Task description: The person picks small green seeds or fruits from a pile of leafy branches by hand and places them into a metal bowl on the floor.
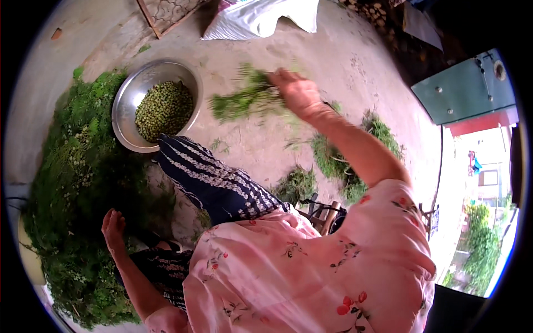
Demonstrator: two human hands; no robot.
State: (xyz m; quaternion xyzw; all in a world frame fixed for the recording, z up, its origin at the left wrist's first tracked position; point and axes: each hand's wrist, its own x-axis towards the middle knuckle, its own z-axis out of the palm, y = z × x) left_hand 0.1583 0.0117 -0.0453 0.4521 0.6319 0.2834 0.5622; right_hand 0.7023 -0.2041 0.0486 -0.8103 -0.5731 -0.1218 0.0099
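My right hand (300, 93) is closed around a bunch of feathery green sprigs (244, 97), held out over the floor to the right of a metal basin; the sprigs are blurred by motion. Small round green berries or seed pods (164, 111) lie in the wide steel basin (126, 95). At the lower left, my left hand (114, 228) hovers by a large heap of leafy green stems (72, 222). Its fingers are loosely bent and slightly apart, with nothing visible in them. Dark shadow covers the part of the heap next to it.
Smaller piles of green sprigs (297, 183) lie on the concrete floor (244, 150) by my right side. A white sack (261, 19) and a rusty metal frame (161, 19) are at the far edge. A teal metal box (466, 86) stands at the right, near a bright doorway.
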